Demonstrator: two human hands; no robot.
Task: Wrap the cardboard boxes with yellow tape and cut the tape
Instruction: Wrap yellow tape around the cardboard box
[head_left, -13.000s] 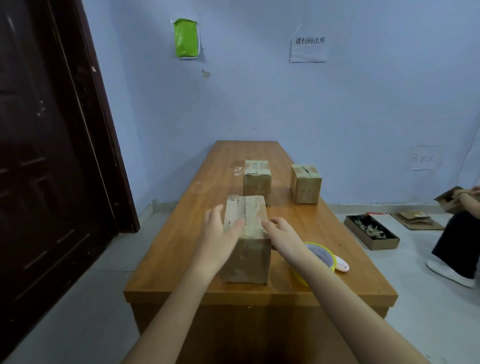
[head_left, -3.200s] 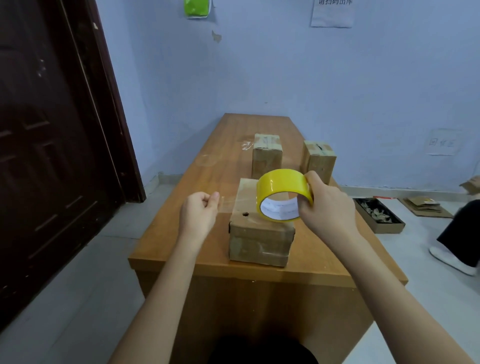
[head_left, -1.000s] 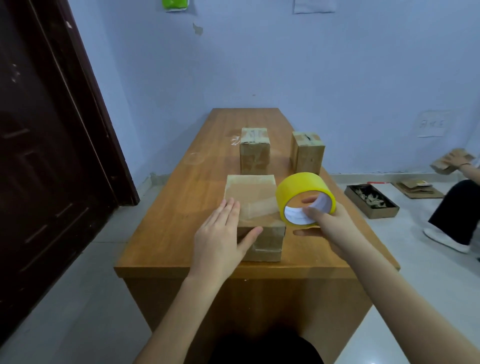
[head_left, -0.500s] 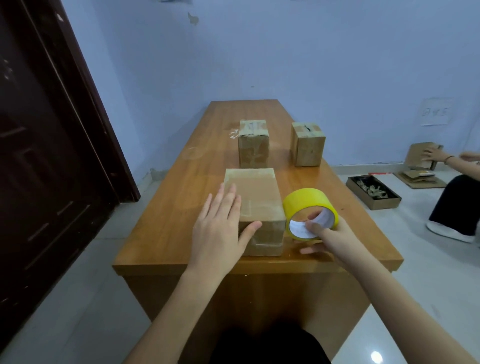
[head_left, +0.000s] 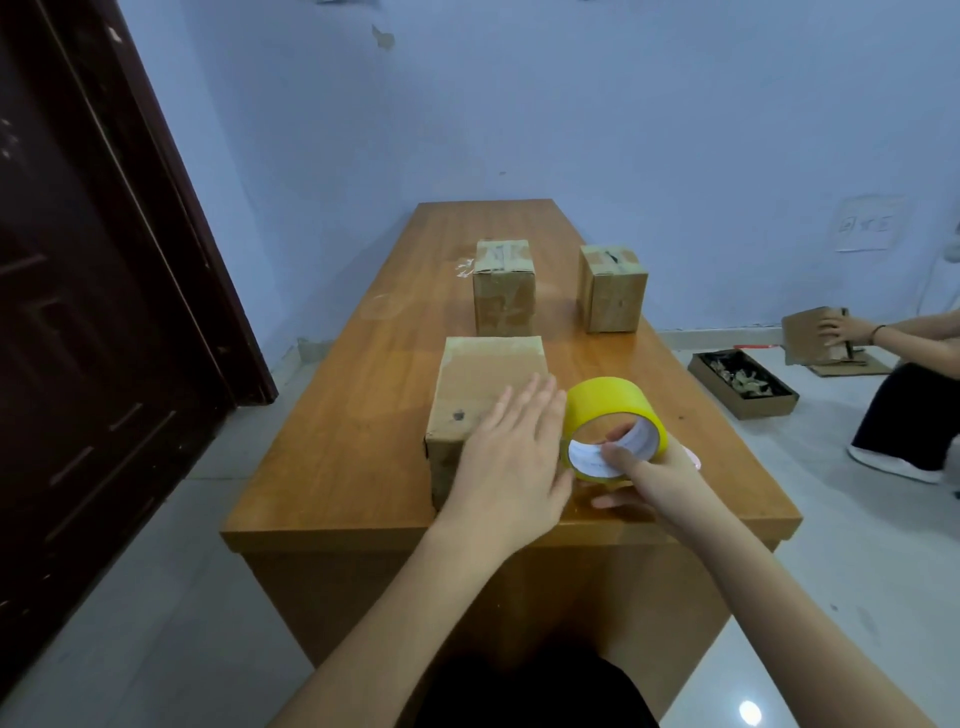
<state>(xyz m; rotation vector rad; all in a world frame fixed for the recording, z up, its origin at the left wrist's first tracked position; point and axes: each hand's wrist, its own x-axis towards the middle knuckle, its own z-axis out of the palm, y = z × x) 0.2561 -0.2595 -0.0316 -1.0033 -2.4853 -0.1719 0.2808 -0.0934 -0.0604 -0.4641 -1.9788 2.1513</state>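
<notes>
**Tape roll held beside the nearest box**

A long wooden table (head_left: 337, 457) runs away toward a pale blue wall (head_left: 623, 104), with a dark door (head_left: 78, 312) on the left. At the near end, the left hand (head_left: 511, 462) lies flat with straight fingers on the right part of the top of the nearest cardboard box (head_left: 483, 384). Just beside that box on its right, the right hand (head_left: 657, 480) grips the yellow tape roll (head_left: 613, 421), its thumb hooked inside the white core and its fingers curled underneath; the roll stands on edge, close against the left hand's fingertips. Farther along the table stand two more boxes, the middle box (head_left: 504, 291) and the right box (head_left: 613, 291), apart from each other. On the floor to the right lies a shallow tray of scraps (head_left: 743, 384), and past it a seated person's hand (head_left: 844, 330) rests on a piece of cardboard (head_left: 802, 332).
</notes>
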